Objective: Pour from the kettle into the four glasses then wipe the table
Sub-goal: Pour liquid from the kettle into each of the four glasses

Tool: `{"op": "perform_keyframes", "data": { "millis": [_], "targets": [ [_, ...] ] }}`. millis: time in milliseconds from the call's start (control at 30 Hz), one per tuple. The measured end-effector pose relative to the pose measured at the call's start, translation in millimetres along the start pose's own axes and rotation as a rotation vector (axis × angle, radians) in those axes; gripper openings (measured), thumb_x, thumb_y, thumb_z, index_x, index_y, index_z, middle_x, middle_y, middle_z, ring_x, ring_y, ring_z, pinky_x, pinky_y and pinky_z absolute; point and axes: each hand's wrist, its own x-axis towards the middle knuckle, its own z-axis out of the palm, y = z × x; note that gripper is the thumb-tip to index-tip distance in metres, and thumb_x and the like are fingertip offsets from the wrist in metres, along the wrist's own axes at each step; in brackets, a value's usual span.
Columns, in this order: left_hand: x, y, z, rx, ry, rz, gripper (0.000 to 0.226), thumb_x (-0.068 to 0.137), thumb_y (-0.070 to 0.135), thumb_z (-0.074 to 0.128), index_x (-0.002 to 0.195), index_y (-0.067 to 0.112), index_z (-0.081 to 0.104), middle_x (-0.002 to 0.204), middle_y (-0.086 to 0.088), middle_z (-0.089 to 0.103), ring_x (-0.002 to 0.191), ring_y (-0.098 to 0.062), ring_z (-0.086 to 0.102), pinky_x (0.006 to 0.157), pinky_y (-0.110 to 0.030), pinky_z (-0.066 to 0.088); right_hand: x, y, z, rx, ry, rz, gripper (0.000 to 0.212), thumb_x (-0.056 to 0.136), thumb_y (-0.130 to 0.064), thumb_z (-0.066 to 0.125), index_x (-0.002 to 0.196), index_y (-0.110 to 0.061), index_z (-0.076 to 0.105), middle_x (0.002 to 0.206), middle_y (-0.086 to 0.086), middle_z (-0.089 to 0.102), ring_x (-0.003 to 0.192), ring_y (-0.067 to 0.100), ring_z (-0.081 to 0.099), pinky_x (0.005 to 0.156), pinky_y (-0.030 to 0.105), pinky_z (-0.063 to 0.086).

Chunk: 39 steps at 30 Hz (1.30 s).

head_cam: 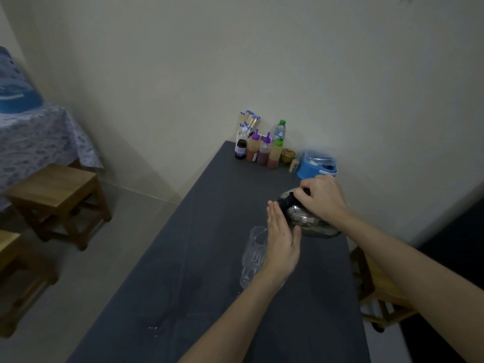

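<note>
A shiny steel kettle (306,221) with a black lid stands on the dark grey table (209,258), right of centre. My right hand (320,197) is closed over its black top handle. My left hand (281,239) is flat with its fingers straight, its palm against the kettle's left side. A clear, tall glass (252,255) stands just left of that hand, partly hidden by the wrist. Only this one glass is in view. A few water drops (153,330) glint on the near part of the table.
At the table's far end by the wall stand sauce bottles (263,151), a chopstick holder (248,124), a water bottle (279,131), a small jar and a blue container (317,163). Wooden stools (57,197) stand on the floor at left; another stool (377,289) is at right.
</note>
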Motion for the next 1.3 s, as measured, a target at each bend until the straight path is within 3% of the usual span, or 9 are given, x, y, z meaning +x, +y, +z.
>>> {"op": "perform_keyframes", "data": {
  "millis": [367,533,767,867,1033,1133,1300],
  "targets": [
    [-2,2,-2,0.023,-0.008,0.005,0.070,0.101,0.021,0.035,0.147,0.010,-0.017,0.156,0.000,-0.023,0.139,-0.008,-0.024,0.118,-0.028,-0.008,0,0,-2,-0.024,0.017,-0.013,0.031,0.079,-0.037,0.043,0.054,-0.021,0.052,0.049,-0.002,0.047,0.053,0.019,0.048,0.061,0.028,0.028],
    [-3,3,-5,0.061,-0.014,0.011,0.070,0.101,0.022,0.034,0.146,0.012,-0.018,0.155,0.002,-0.024,0.139,-0.007,-0.024,0.115,-0.023,-0.009,0,-2,-1,0.015,-0.009,0.008,0.028,0.080,-0.037,0.045,0.056,-0.023,0.050,0.050,-0.003,0.049,0.054,0.018,0.049,0.064,0.031,0.037],
    [-2,8,-11,0.138,-0.064,0.033,0.070,0.101,0.022,0.035,0.146,0.007,-0.016,0.156,-0.003,-0.021,0.142,-0.013,-0.020,0.118,-0.028,-0.007,-7,4,0,0.033,0.041,0.054,0.034,0.079,-0.037,0.044,0.059,-0.018,0.061,0.051,-0.003,0.049,0.055,0.019,0.050,0.062,0.030,0.034],
    [1,11,-14,0.183,-0.103,0.053,0.070,0.101,0.022,0.035,0.146,0.006,-0.016,0.157,-0.006,-0.020,0.143,-0.014,-0.019,0.118,-0.028,-0.007,-13,9,-3,0.064,0.056,0.100,0.030,0.080,-0.038,0.044,0.056,-0.022,0.055,0.051,-0.003,0.048,0.055,0.019,0.050,0.059,0.030,0.037],
    [4,20,-15,0.239,-0.181,0.104,0.067,0.101,0.022,0.034,0.148,0.007,-0.011,0.158,-0.008,-0.015,0.145,-0.018,-0.015,0.119,-0.032,-0.004,-31,17,-9,0.173,0.114,0.249,0.027,0.082,-0.031,0.052,0.057,-0.021,0.053,0.052,0.000,0.049,0.054,0.016,0.041,0.060,0.027,0.025],
    [8,27,-11,0.305,-0.256,0.144,0.066,0.101,0.023,0.035,0.148,0.007,-0.009,0.158,-0.010,-0.012,0.145,-0.019,-0.013,0.120,-0.034,-0.003,-51,25,-10,0.242,0.157,0.398,0.032,0.083,-0.028,0.054,0.056,-0.012,0.052,0.053,0.001,0.050,0.056,0.017,0.043,0.056,0.030,0.023],
    [10,36,13,0.484,-0.372,0.283,0.063,0.101,0.023,0.035,0.149,0.006,-0.003,0.159,-0.009,-0.010,0.145,-0.018,-0.013,0.117,-0.028,-0.007,-110,45,5,0.615,0.291,0.738,0.034,0.084,-0.028,0.054,0.056,-0.008,0.050,0.050,0.004,0.051,0.053,0.015,0.051,0.056,0.036,0.038]
  ]
}}
